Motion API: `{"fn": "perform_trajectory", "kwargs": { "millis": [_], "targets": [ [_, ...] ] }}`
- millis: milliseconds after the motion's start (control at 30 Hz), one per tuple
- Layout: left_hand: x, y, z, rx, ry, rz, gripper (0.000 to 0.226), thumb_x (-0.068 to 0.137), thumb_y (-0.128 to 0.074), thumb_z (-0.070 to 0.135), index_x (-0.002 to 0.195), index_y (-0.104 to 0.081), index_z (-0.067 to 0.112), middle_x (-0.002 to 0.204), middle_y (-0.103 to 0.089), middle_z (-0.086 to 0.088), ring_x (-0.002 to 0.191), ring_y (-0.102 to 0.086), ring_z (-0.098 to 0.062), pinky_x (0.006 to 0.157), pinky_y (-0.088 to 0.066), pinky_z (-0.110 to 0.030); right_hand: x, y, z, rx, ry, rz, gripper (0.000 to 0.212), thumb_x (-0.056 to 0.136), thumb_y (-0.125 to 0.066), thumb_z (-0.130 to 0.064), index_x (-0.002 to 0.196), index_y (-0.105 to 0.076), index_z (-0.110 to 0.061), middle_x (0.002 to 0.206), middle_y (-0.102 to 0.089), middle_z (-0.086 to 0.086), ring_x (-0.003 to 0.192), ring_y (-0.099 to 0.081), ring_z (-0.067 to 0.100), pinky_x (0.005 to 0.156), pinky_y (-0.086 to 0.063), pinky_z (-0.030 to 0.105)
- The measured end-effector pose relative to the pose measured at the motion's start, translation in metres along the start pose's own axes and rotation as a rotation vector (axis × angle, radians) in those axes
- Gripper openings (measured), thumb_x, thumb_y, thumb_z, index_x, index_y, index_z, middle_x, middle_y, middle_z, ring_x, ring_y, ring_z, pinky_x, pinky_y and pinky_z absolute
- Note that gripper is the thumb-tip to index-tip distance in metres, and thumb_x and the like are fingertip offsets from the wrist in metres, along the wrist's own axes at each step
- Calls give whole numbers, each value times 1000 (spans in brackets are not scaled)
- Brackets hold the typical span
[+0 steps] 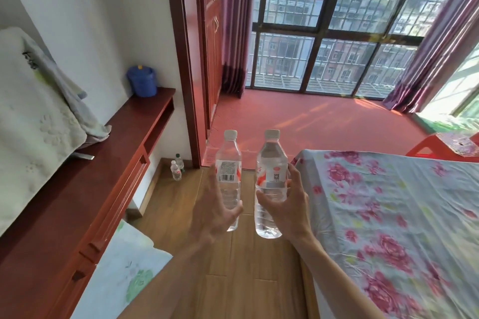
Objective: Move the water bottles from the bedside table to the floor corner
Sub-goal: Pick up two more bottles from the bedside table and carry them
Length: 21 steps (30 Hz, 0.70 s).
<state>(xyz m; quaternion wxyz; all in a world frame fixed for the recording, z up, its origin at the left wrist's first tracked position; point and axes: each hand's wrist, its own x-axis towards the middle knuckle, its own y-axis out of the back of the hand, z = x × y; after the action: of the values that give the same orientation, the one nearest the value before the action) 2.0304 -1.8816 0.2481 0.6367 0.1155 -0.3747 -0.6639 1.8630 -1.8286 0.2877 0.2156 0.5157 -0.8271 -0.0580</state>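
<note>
I hold two clear water bottles upright in front of me, above the wooden floor. My left hand (216,211) grips the left bottle (228,163) around its lower half; this bottle has a white cap and a barcode label. My right hand (287,204) grips the right bottle (271,160), which has a white cap and a red and white label. Two more bottles, one with a white cap (176,170) and one with a green cap (180,162), stand on the floor in the corner by the wall and the red door frame.
A long red-brown desk (121,142) runs along the left wall with a blue bucket (142,81) and a pale cloth-covered thing (33,122) on it. A bed with a floral sheet (394,220) fills the right. A red plastic stool (445,146) stands beyond it.
</note>
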Motion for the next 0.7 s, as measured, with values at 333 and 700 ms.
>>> {"fn": "perform_trajectory", "kwargs": {
  "millis": [333, 700],
  "targets": [
    [93, -30, -11, 18, -19, -57, 127, 66, -85, 42, 153, 7, 34, 123, -61, -1, 82, -68, -11, 61, -53, -16, 92, -20, 24, -1, -15, 48, 83, 61, -78, -55, 132, -44, -28, 101, -70, -10, 87, -69, 2, 76, -59, 30],
    [201, -86, -24, 16, 29, -48, 124, 67, -83, 41, 152, 7, 38, 131, -59, -2, 78, -69, -10, 58, -58, -23, 211, -33, 80, -22, -36, 40, 83, 65, -87, -35, 134, -44, -24, 99, -66, -15, 84, -69, 0, 74, -60, 30]
  ]
}}
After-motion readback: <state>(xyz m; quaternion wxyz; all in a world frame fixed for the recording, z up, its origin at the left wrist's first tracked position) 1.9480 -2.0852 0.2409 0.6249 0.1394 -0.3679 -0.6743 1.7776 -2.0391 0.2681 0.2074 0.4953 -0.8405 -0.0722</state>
